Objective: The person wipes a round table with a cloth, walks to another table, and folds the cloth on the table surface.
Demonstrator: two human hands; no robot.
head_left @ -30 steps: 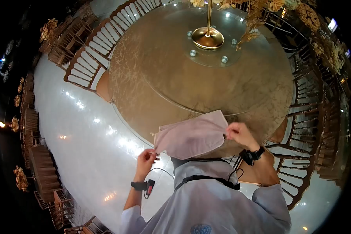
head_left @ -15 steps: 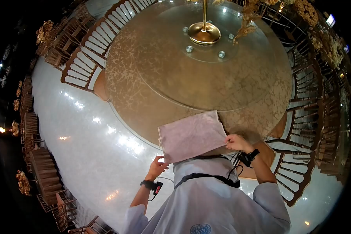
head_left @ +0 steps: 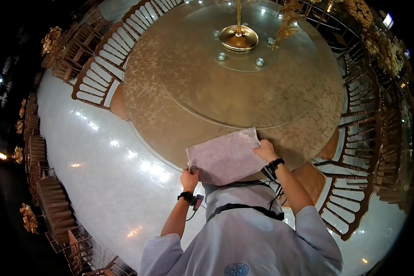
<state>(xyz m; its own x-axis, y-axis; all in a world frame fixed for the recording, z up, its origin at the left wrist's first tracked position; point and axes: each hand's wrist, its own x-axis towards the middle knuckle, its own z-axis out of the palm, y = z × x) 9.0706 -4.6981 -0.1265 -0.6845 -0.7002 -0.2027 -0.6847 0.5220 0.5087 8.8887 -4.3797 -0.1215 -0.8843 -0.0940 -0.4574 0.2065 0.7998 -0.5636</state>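
A pale pink cloth [head_left: 225, 155] lies spread at the near edge of the round gold-patterned table [head_left: 147, 101], its lower edge close to my waist. My left hand [head_left: 190, 178] is closed on the left edge of the cloth, with a small fold showing above the fingers. At the cloth's right edge, near the upper corner, my right hand [head_left: 265, 151] has its fingers bent and pinching the fabric. The fingertips of this hand are partly hidden. Both wrists wear black straps with small devices and cables.
A round glass turntable [head_left: 193, 87] covers the table's middle, bearing a gold stand [head_left: 238, 39]. Wooden chairs stand at the left [head_left: 96, 80] and along the right [head_left: 349, 207]. A shiny pale floor [head_left: 92, 152] lies to the left.
My left hand has moved up along the cloth's left edge and closed on it. My right hand has slid up the right edge towards the upper corner. The cloth has barely shifted.
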